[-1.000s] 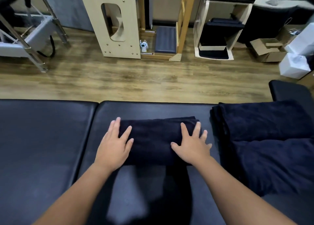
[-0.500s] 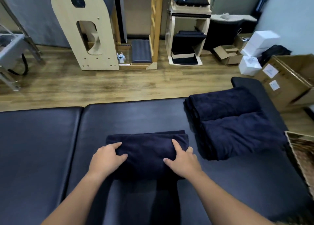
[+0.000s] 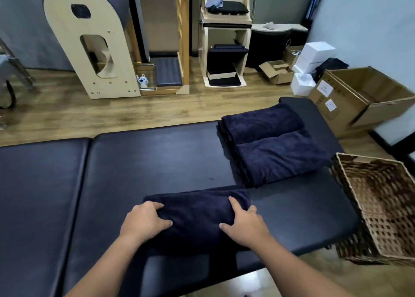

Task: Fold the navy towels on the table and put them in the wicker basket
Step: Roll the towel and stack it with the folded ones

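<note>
1. The hands used to lie flat on the towel [image 3: 197, 216]. Now the left hand [image 3: 143, 220] and the right hand [image 3: 243, 226] curl around its two ends, fingers clamped on the cloth.
2. The view has turned to the right, so the basket [image 3: 381, 207] now shows.
3. The folded towel lies near the front edge of the table [image 3: 146, 162], just in front of the pile [image 3: 271, 144].
4. The pile sits at the back right of the table, and its near corner almost touches the towel.
5. The basket stands on the floor, right beside the table's right end, with its top open.
6. The table between the right hand and the basket is bare.
7. The left part of the table is bare too.
</note>
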`<action>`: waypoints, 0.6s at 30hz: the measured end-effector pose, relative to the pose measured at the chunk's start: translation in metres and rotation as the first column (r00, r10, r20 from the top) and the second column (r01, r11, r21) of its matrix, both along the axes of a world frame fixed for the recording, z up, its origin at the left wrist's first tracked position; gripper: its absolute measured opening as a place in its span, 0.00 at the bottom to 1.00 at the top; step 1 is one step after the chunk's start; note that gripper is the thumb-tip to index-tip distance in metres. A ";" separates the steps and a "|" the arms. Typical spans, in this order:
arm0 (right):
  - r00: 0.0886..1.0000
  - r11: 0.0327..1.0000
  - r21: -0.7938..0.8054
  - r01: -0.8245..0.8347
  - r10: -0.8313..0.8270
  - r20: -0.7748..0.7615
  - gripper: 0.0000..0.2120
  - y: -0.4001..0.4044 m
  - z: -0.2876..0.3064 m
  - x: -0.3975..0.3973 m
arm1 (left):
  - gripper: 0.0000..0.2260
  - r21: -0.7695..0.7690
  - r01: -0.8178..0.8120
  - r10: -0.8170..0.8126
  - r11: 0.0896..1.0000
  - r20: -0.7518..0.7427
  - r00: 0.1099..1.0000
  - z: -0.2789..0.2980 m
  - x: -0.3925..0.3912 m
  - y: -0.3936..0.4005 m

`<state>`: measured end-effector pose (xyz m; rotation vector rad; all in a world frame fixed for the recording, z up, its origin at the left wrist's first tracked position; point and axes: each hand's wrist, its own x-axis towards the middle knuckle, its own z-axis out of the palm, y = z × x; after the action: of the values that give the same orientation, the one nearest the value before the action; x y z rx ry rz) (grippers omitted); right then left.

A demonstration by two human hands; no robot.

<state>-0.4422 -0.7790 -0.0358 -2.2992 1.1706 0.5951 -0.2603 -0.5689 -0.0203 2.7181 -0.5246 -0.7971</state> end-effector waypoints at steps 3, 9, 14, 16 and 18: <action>1.000 1.000 -0.020 -0.010 0.010 0.014 0.44 -0.015 0.001 -0.021 | 0.33 -0.019 -0.004 0.003 1.000 -0.036 0.999 0.002 -0.021 -0.011; 0.997 0.926 -0.371 -0.067 0.079 0.016 0.31 -0.069 0.010 -0.076 | 0.34 -0.135 -0.040 0.020 0.990 -0.146 0.989 0.000 -0.090 -0.073; 0.989 0.909 -0.402 -0.110 0.142 0.051 0.31 -0.124 0.014 -0.126 | 0.34 -0.251 -0.072 0.023 0.965 -0.195 0.981 -0.007 -0.154 -0.146; 0.990 0.946 -0.306 -0.106 0.129 0.056 0.35 -0.146 0.014 -0.139 | 0.33 -0.294 -0.096 0.040 0.951 -0.192 0.981 -0.008 -0.175 -0.176; 0.985 0.962 -0.232 -0.146 0.163 0.057 0.39 -0.169 0.012 -0.153 | 0.32 -0.346 -0.132 0.069 0.929 -0.189 0.980 -0.009 -0.196 -0.208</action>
<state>-0.5948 -0.9476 -0.0235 -2.6020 1.0782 0.4438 -0.4563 -0.7768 -0.0298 2.2967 -0.4377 -0.8129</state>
